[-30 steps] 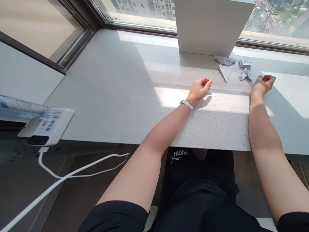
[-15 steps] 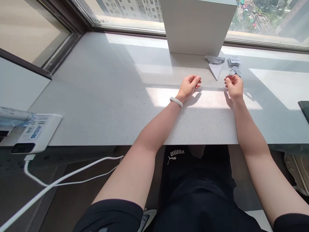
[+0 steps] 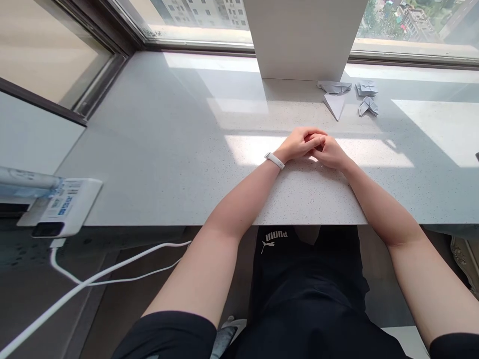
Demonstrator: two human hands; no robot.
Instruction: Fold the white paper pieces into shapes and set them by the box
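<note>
My left hand (image 3: pixel 300 143) and my right hand (image 3: pixel 331 152) rest together on the speckled white countertop (image 3: pixel 168 149). The left fingers lie over the right ones, bent and closed around each other, and some fingertips are hidden. No object shows in either hand. A white band (image 3: pixel 274 160) circles my left wrist. Beyond the hands lie several folded grey-white papers: a long flat one (image 3: pixel 334 88), a pointed triangular one (image 3: pixel 336 105), a small rectangular one (image 3: pixel 366 88) and a small one with raised corners (image 3: pixel 368 106). Neither hand touches them.
A white pillar (image 3: pixel 305 40) stands behind the papers, with windows on both sides. At the left edge of the counter sits a white device (image 3: pixel 71 207) with a dark screen, its white cable (image 3: pixel 93 276) hanging below. A dark object (image 3: pixel 477 156) shows at the right edge.
My right hand has moved left, away from the folded papers, and met my left hand. The hands were apart before and are now clasped. The papers stay in place.
</note>
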